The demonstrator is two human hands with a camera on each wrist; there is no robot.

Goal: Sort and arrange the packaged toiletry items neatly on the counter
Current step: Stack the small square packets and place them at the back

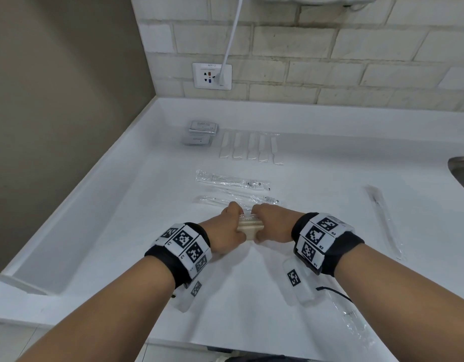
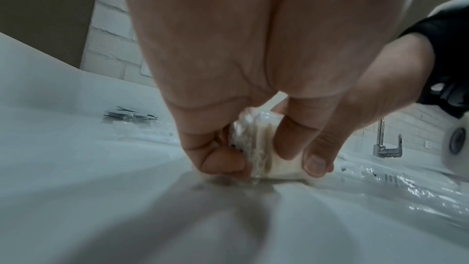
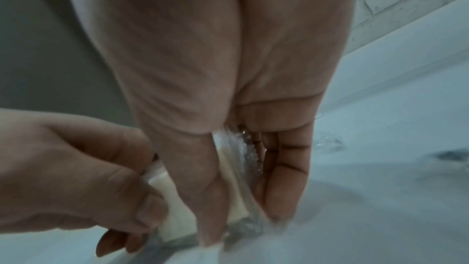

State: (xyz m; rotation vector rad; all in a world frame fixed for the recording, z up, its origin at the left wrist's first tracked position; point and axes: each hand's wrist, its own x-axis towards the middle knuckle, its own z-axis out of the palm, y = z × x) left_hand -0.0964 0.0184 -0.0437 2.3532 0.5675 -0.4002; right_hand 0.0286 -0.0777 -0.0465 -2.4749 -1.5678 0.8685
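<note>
Cream plastic-wrapped packets (image 1: 250,226) stand bunched on edge on the white counter (image 1: 136,205).

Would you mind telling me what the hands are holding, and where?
Both hands grip a small stack of cream plastic-wrapped packets, one at each end.

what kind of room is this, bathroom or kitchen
Most likely a bathroom, perhaps in a hotel: a white counter against a tiled wall, a basin edge with a tap, and rows of wrapped guest toiletries such as toothbrushes.
</note>
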